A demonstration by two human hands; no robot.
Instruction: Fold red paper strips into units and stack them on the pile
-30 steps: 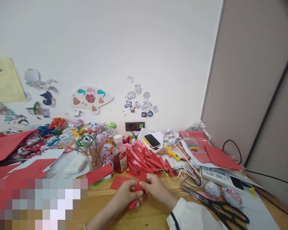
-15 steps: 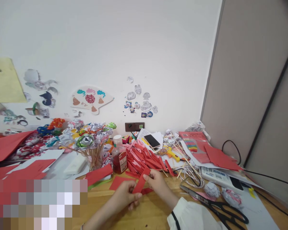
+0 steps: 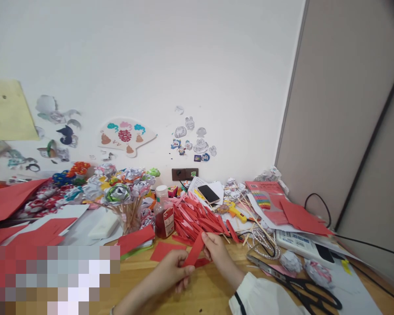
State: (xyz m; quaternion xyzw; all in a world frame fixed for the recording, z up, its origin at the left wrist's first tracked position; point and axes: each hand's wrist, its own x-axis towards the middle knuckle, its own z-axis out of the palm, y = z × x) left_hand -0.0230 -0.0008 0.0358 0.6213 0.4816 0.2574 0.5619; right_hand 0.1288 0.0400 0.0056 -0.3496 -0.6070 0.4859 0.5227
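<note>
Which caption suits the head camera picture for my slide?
Left hand and right hand hold a red paper strip; scissors lie nearby.

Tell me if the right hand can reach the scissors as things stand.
Probably yes: the scissors lie beside the right sleeve, nothing visible on top, though the right hand is busy holding the red paper strip.

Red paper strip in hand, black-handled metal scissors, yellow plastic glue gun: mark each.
Red paper strip [image 3: 195,251], head view: middle of its face.
Black-handled scissors [image 3: 284,278], head view: where blades meet handles.
Glue gun [image 3: 238,213], head view: yellow body.
</note>
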